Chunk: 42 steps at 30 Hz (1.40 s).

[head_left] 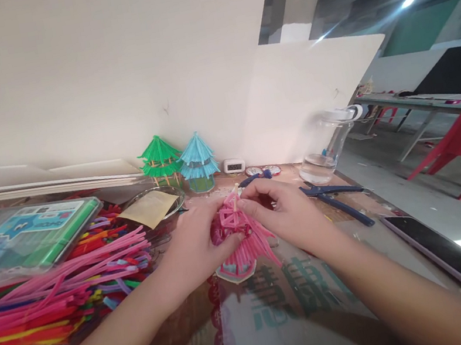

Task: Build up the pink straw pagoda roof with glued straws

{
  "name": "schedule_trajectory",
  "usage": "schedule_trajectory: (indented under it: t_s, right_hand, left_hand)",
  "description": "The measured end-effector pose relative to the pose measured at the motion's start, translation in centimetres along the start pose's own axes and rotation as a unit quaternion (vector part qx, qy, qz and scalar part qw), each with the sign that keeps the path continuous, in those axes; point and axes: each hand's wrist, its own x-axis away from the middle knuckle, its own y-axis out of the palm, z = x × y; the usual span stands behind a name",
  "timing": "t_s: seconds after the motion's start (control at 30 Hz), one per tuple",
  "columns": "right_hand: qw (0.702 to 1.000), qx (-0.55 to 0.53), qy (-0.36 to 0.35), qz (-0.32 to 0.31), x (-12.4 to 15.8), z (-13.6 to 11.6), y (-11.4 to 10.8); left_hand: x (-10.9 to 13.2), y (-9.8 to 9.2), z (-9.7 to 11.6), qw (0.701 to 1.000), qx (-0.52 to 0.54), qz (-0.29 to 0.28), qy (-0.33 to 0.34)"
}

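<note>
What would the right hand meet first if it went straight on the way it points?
The pink model: the fingers of the right hand appear to touch its upper part. Beyond it, probably the left hand, though depth is hard to judge.

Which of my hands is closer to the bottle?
Right. Your right hand is in front and left of the bottle; your left hand is farther left, across the pink model.
</note>
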Motion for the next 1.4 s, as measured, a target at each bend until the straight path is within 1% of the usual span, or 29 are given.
schedule_trajectory:
  t_s: [0.13, 0.3, 0.57, 0.73, 0.87, 1.0, 1.07, 1.13, 1.23, 1.27, 1.4]
  right_hand:
    - [1.0, -0.029, -0.002, -0.002, 0.0, 0.1, 0.1]
    - [0.999, -0.047, -0.002, 0.002, -0.1, 0.2, 0.2]
    - [0.999, -0.044, 0.004, -0.005, 0.0, 0.2, 0.1]
    - [1.0, -0.025, 0.012, 0.005, 0.0, 0.0, 0.1]
    - [0.999, -0.03, 0.013, 0.014, -0.1, -0.1, 0.0]
    - [0.999, -0.043, 0.012, 0.005, 0.0, -0.1, 0.1]
    - [0.999, -0.052, 0.006, 0.001, 0.0, 0.0, 0.2]
    - [0.998, -0.059, 0.005, 0.0, -0.1, 0.1, 0.3]
    - [0.997, -0.072, 0.01, -0.001, -0.2, 0.3, 0.6]
    - [0.997, -0.076, 0.011, 0.0, -0.2, 0.4, 0.6]
    - [0.998, -0.069, 0.013, 0.003, -0.3, 0.6, 0.6]
  left_hand:
    - [0.0, -0.1, 0.1, 1.0, 0.002, 0.008, 0.001]
    - [0.0, -0.1, 0.2, 1.0, -0.004, -0.005, 0.0]
    - [0.0, -0.1, 0.2, 1.0, -0.008, -0.008, 0.0]
    - [0.0, -0.1, 0.2, 1.0, -0.007, -0.004, -0.001]
    - [0.1, 0.0, 0.1, 1.0, 0.002, 0.0, -0.003]
    - [0.0, -0.4, -0.3, 0.999, 0.029, -0.024, -0.021]
    - [-0.3, -1.1, -0.5, 0.997, 0.053, -0.031, -0.045]
    - [-0.9, -2.0, -0.6, 0.995, 0.071, -0.016, -0.063]
    - [-2.2, -3.0, -0.1, 0.995, 0.086, 0.034, -0.044]
    - [-2.8, -3.2, 0.1, 0.995, 0.081, 0.041, -0.034]
    - [-4.4, -3.1, 1.2, 0.999, 0.04, 0.035, 0.001]
